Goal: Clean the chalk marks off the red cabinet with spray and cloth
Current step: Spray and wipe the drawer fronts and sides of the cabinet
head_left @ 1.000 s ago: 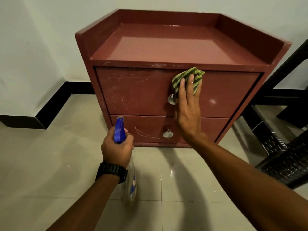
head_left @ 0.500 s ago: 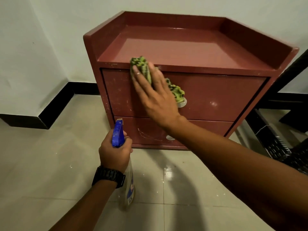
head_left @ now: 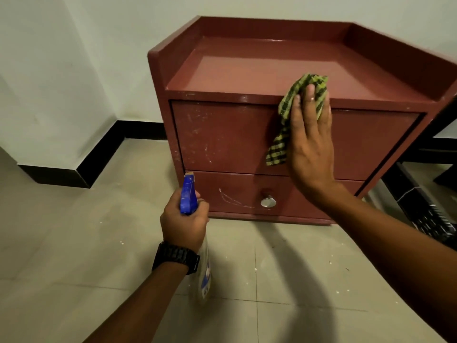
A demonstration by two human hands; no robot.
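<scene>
Head view: the right hand (head_left: 310, 142) lies flat, fingers extended, pressing the green checked cloth (head_left: 300, 105) against the upper drawer front of the red cabinet (head_left: 222, 134); that drawer's knob is hidden behind palm and cloth. The cabinet's right side is cut off by the frame. Faint white scuffs, probably chalk, dot the upper drawer's left part, and a curved chalk mark (head_left: 232, 199) sits left of the lower knob (head_left: 268, 201). Below the cabinet's front, the left hand (head_left: 184, 224) is closed around the spray bottle (head_left: 189, 196).
</scene>
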